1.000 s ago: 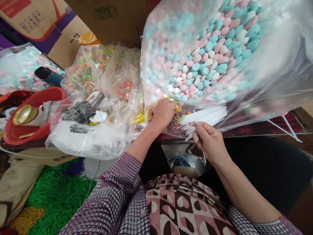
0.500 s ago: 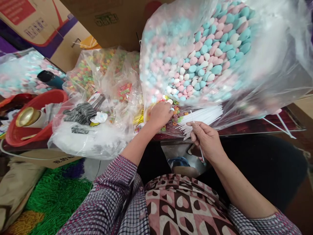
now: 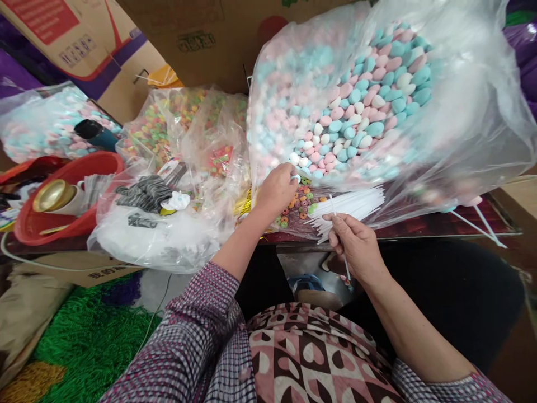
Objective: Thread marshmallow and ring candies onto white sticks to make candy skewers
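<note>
My right hand point(image 3: 356, 243) pinches a thin white stick point(image 3: 346, 265) between thumb and fingers, holding it nearly upright at the table's front edge. My left hand point(image 3: 277, 190) is closed at the mouth of a big clear bag, with a small pale egg-shaped piece point(image 3: 296, 178) at its fingertips. The bag holds many pink, blue and white egg-shaped pieces point(image 3: 335, 126). Between my hands lie small coloured rings point(image 3: 302, 202). A fanned bundle of white sticks point(image 3: 354, 202) rests just beyond my right hand.
A clear bag of multicoloured pieces point(image 3: 155, 126) stands left of the big bag. Nearer are a striped grey cloth point(image 3: 145, 193) on plastic and a red basin point(image 3: 27, 224) with a gold bowl point(image 3: 52, 196). Cardboard boxes point(image 3: 201, 61) stand behind. White sticks point(image 3: 489, 224) protrude at right.
The view has shifted slightly. My left hand has drawn back a little from the bag's mouth, the pale piece still at its fingertips. My right hand keeps its stick almost in place.
</note>
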`<state>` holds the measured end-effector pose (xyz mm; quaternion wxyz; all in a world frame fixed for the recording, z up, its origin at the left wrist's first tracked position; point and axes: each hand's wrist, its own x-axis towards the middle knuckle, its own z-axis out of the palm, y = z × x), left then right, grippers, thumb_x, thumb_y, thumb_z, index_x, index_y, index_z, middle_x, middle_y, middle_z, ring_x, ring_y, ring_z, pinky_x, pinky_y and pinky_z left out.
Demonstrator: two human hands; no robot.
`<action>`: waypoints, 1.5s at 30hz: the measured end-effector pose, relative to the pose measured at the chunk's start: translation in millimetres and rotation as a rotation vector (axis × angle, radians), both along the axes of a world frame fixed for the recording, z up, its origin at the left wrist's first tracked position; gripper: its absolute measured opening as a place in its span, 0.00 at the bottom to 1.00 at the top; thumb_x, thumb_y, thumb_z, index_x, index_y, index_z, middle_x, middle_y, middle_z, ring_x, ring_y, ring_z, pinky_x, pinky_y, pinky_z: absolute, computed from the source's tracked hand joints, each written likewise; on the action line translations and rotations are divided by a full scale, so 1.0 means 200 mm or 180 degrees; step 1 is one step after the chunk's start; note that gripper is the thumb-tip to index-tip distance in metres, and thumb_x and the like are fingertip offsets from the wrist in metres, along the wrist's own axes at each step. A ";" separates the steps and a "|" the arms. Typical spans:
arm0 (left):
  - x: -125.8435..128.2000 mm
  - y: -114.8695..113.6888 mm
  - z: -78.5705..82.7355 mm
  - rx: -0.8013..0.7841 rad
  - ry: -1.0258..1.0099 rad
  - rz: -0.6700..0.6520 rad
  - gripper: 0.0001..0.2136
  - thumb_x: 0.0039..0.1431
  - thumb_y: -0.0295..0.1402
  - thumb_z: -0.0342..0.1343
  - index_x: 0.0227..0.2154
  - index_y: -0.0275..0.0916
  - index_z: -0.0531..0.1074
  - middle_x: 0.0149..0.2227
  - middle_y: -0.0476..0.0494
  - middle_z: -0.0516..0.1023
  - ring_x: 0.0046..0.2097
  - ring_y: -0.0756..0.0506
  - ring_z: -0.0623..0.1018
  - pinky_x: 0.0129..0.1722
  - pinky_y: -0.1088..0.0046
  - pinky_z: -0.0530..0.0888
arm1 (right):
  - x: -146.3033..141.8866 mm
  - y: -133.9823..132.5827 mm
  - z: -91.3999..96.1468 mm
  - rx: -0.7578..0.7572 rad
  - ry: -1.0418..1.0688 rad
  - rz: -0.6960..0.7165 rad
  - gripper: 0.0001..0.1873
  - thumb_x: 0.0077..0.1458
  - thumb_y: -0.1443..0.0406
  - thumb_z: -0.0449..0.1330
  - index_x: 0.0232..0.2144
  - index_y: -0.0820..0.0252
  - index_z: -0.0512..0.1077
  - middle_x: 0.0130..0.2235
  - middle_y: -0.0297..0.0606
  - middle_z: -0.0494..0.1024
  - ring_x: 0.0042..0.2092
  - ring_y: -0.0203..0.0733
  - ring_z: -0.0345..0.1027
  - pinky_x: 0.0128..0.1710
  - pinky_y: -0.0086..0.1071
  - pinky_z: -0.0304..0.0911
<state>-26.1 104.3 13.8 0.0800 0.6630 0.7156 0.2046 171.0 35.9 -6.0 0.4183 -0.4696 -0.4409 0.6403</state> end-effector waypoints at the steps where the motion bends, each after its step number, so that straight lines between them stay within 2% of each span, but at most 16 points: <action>1: 0.01 0.03 0.00 -0.0077 0.0210 -0.0082 0.10 0.61 0.28 0.49 0.42 0.37 0.72 0.44 0.39 0.78 0.47 0.42 0.75 0.45 0.67 0.68 | 0.00 0.00 0.00 -0.0001 -0.0001 -0.0005 0.19 0.54 0.52 0.63 0.38 0.61 0.76 0.17 0.25 0.65 0.16 0.28 0.49 0.13 0.25 0.38; 5: 0.04 0.08 0.01 -0.0444 0.0864 -0.0264 0.11 0.64 0.30 0.47 0.42 0.35 0.74 0.45 0.33 0.76 0.49 0.38 0.74 0.48 0.63 0.67 | 0.00 0.00 0.00 0.0016 -0.0008 0.0005 0.20 0.54 0.51 0.63 0.38 0.61 0.76 0.17 0.26 0.65 0.17 0.28 0.49 0.15 0.25 0.39; 10: 0.04 0.08 0.04 -0.0563 0.1182 -0.0357 0.13 0.65 0.31 0.46 0.45 0.36 0.74 0.47 0.33 0.75 0.48 0.37 0.75 0.47 0.62 0.66 | 0.00 -0.01 0.01 0.0054 -0.0010 0.0034 0.20 0.53 0.50 0.63 0.38 0.61 0.76 0.17 0.25 0.64 0.18 0.29 0.50 0.17 0.25 0.44; 15: 0.02 0.07 0.03 -0.0613 0.1200 -0.0433 0.12 0.64 0.30 0.48 0.46 0.36 0.73 0.46 0.33 0.75 0.49 0.37 0.74 0.48 0.63 0.66 | 0.00 -0.01 0.00 0.0095 -0.0024 0.0065 0.20 0.54 0.51 0.62 0.38 0.62 0.76 0.18 0.26 0.65 0.18 0.28 0.51 0.18 0.25 0.44; 20: 0.04 0.03 0.00 -0.0387 0.1145 -0.0504 0.11 0.63 0.28 0.48 0.45 0.35 0.72 0.49 0.33 0.74 0.51 0.37 0.73 0.50 0.62 0.66 | 0.00 0.00 -0.01 0.0186 -0.0022 0.0076 0.20 0.54 0.50 0.62 0.37 0.61 0.76 0.17 0.26 0.64 0.18 0.29 0.51 0.17 0.25 0.44; 24: 0.03 0.03 -0.01 -0.0324 0.0964 -0.0631 0.09 0.62 0.27 0.48 0.41 0.37 0.72 0.45 0.35 0.77 0.49 0.38 0.73 0.49 0.62 0.67 | 0.00 -0.01 -0.01 0.0170 -0.0047 0.0090 0.20 0.54 0.50 0.62 0.37 0.61 0.76 0.17 0.26 0.65 0.18 0.28 0.51 0.17 0.25 0.45; 27: -0.02 0.02 -0.01 -0.0181 0.0288 -0.0356 0.06 0.59 0.29 0.53 0.39 0.39 0.72 0.41 0.39 0.78 0.46 0.40 0.74 0.44 0.65 0.68 | 0.01 -0.01 -0.01 0.0119 -0.0062 0.0085 0.20 0.54 0.50 0.63 0.37 0.61 0.77 0.18 0.26 0.66 0.18 0.28 0.52 0.17 0.25 0.44; 30: -0.06 -0.04 -0.02 0.0045 -0.1103 0.0010 0.06 0.57 0.34 0.56 0.37 0.41 0.71 0.34 0.47 0.77 0.37 0.46 0.74 0.38 0.70 0.68 | 0.01 0.02 0.01 0.0045 0.0032 0.0068 0.20 0.52 0.51 0.64 0.40 0.59 0.77 0.20 0.27 0.67 0.18 0.29 0.52 0.16 0.25 0.43; 33: -0.03 -0.14 -0.03 0.0054 -0.2825 -0.0086 0.10 0.53 0.39 0.60 0.34 0.40 0.69 0.29 0.52 0.73 0.32 0.51 0.72 0.34 0.74 0.67 | -0.02 0.09 0.05 0.0132 0.0134 0.0011 0.20 0.50 0.51 0.66 0.41 0.58 0.78 0.23 0.28 0.68 0.18 0.27 0.50 0.16 0.26 0.41; 35: 0.02 -0.20 -0.03 -0.0048 -0.3605 -0.0270 0.14 0.50 0.41 0.64 0.32 0.39 0.69 0.29 0.52 0.73 0.32 0.52 0.71 0.34 0.75 0.67 | -0.06 0.12 0.08 0.0194 0.0129 0.0059 0.19 0.50 0.52 0.66 0.38 0.59 0.78 0.24 0.28 0.67 0.18 0.26 0.46 0.16 0.26 0.39; 39: 0.11 -0.27 -0.03 -0.0032 -0.4252 -0.0374 0.17 0.46 0.43 0.68 0.30 0.39 0.68 0.28 0.53 0.72 0.30 0.53 0.70 0.33 0.75 0.67 | -0.11 0.16 0.11 0.0274 0.0011 0.0262 0.20 0.50 0.53 0.66 0.41 0.59 0.78 0.25 0.29 0.67 0.19 0.26 0.44 0.16 0.26 0.37; 45: 0.18 -0.29 -0.10 -0.0224 -0.4637 -0.0224 0.20 0.48 0.48 0.66 0.30 0.40 0.66 0.26 0.54 0.68 0.27 0.53 0.66 0.27 0.76 0.64 | -0.11 0.13 0.06 0.0209 0.0127 0.0374 0.22 0.48 0.55 0.67 0.45 0.57 0.77 0.29 0.32 0.73 0.24 0.31 0.57 0.20 0.26 0.48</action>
